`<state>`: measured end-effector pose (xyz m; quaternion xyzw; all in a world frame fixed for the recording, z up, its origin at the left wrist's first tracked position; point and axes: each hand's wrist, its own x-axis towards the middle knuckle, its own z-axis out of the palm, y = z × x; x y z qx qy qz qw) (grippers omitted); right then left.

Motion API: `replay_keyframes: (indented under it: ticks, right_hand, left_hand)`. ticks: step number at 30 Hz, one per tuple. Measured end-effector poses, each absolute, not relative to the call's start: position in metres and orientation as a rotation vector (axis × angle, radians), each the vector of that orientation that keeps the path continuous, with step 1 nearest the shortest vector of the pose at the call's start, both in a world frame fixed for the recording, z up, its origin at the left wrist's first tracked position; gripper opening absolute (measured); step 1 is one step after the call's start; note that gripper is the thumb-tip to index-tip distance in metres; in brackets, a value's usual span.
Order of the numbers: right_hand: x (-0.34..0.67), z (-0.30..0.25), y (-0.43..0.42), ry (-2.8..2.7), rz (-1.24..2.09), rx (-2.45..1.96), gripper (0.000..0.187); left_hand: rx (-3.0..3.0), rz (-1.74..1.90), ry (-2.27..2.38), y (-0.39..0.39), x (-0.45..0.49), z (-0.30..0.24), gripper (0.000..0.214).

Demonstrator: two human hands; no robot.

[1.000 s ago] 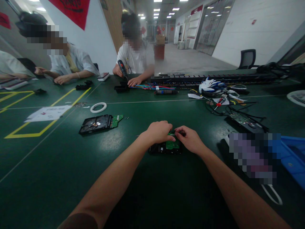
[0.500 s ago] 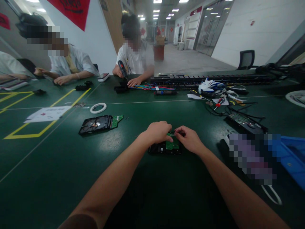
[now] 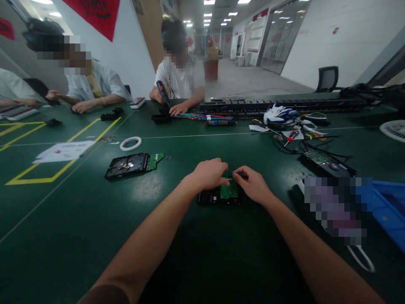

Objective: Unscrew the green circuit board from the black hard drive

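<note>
Green-topped, the surface carries a black drive unit in its near middle part, well back from the far edge, with a green circuit board over the unit's right portion. Left hand: arched over the unit, thumb and index finger parted; whether the covered fingers grip anything cannot be told. Right hand: thumb and fingertips brought close together at the board's far right corner; any part between them is too small to confirm. Caution: uneven fingertip pressure could flex the board or shift the unit, as no clamp is visible. A loose fastener, if dropped, could be lost against the dark housing, since the hands obscure that area. Toward the left edge lie a second drive unit, tiny loose parts beside it, a white ring and a white sheet over yellow tape. Toward the right edge are a red-handled screwdriver, gloves and a blue bin. At the far edge, a co-worker holds a power driver; beyond extends a room with a grey floor, glass doors and ceiling lights
</note>
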<state>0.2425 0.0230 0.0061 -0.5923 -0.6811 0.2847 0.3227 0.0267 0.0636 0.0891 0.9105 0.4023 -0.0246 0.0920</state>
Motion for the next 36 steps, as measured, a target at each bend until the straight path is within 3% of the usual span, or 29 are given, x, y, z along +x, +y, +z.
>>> replay_keyframes:
  ticks: [11, 25, 36]
  right_hand:
    - [0.248, 0.000, 0.027, -1.762, 0.679, -1.491, 0.023]
    - [0.243, 0.021, 0.077, -2.011, 0.711, -1.600, 0.005]
    - [0.242, 0.019, 0.086, -2.027, 0.765, -1.617, 0.010]
  left_hand:
    - [2.556, 0.548, 1.168, 0.059, 0.027, 0.108, 0.043]
    - [2.588, 0.345, 1.223, 0.065, 0.019, 0.106, 0.033]
    - [2.650, 0.065, 1.194, 0.070, 0.016, 0.095, 0.033]
